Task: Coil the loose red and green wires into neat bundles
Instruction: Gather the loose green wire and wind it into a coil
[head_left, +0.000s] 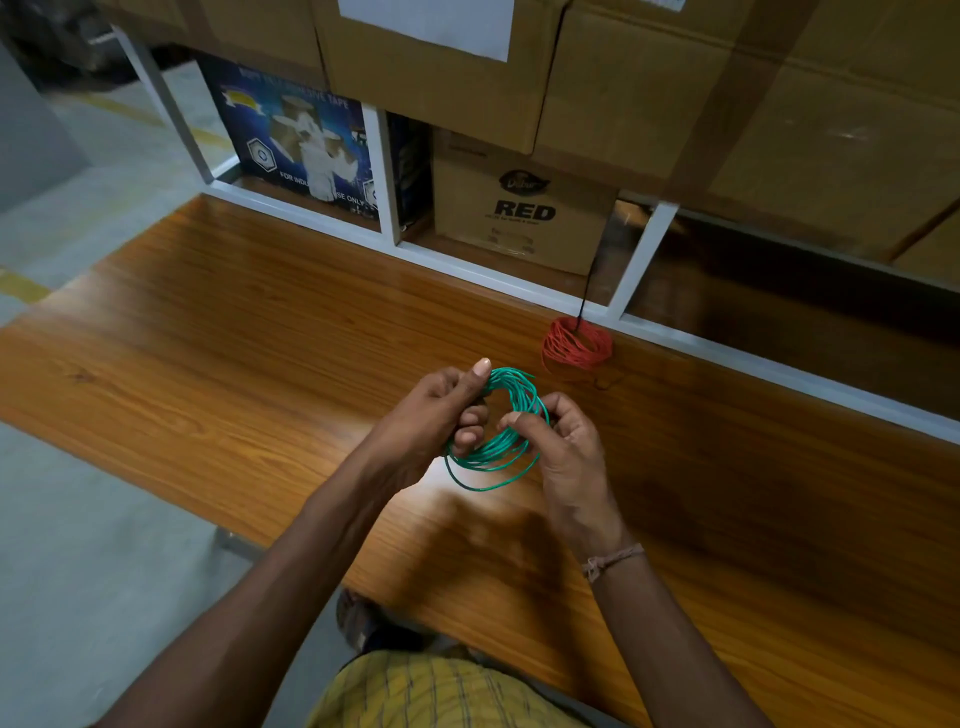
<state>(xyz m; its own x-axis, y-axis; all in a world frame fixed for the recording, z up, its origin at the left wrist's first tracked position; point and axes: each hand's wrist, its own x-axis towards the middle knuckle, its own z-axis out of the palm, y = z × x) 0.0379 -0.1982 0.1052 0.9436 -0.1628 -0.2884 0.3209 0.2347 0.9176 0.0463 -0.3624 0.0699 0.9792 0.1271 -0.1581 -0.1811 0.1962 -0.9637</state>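
A green wire (493, 457) is wound into a round coil of several loops, held above the wooden table (234, 353). My left hand (431, 415) grips the coil's left side, thumb pointing up. My right hand (556, 441) pinches the coil's right side with curled fingers. One loop hangs lower than the others at the front. A red wire (576, 345) lies as a coiled bundle on the table behind the hands, near the shelf frame.
A white metal shelf frame (467, 270) runs along the table's far edge, holding cardboard boxes (519, 208) and a blue tape box (301, 145). A thin black cord (587, 296) hangs down to the red bundle. Grey floor lies to the left.
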